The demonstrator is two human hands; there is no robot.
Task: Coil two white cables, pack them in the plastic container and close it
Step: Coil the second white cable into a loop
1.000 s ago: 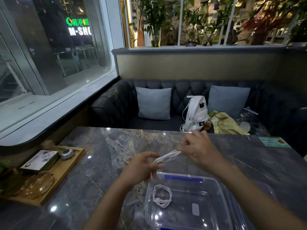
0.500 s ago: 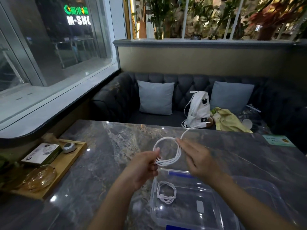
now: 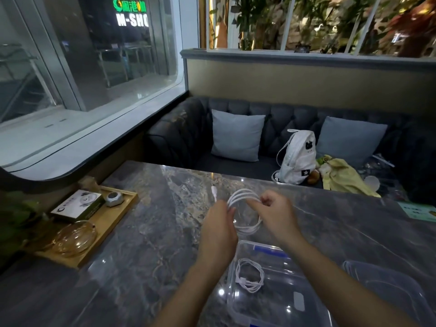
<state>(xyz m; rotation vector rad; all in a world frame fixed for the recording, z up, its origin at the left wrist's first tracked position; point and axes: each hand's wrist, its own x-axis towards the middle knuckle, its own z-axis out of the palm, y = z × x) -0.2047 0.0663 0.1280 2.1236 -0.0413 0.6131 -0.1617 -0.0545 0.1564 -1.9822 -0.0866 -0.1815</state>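
Observation:
A white cable (image 3: 245, 197) wound into several loops hangs in the air above the marble table (image 3: 153, 232). My left hand (image 3: 218, 230) grips the loops on their left side, and one plug end sticks up beyond it. My right hand (image 3: 276, 213) pinches the loops at the top right. Below the hands stands the clear plastic container (image 3: 280, 310), open, with a second coiled white cable (image 3: 250, 276) lying in its left part. The clear lid (image 3: 387, 286) lies to the container's right.
A wooden tray (image 3: 103, 223) at the table's left edge holds a glass dish (image 3: 75, 238), a small box and a round gadget. A sofa with cushions, a white backpack (image 3: 297, 159) and a yellow cloth is behind the table. A green card (image 3: 417, 210) lies far right.
The cable went from a stretched strand to a coil of several loops held between both hands. The camera view tilted lower, so the container sits farther down in the frame.

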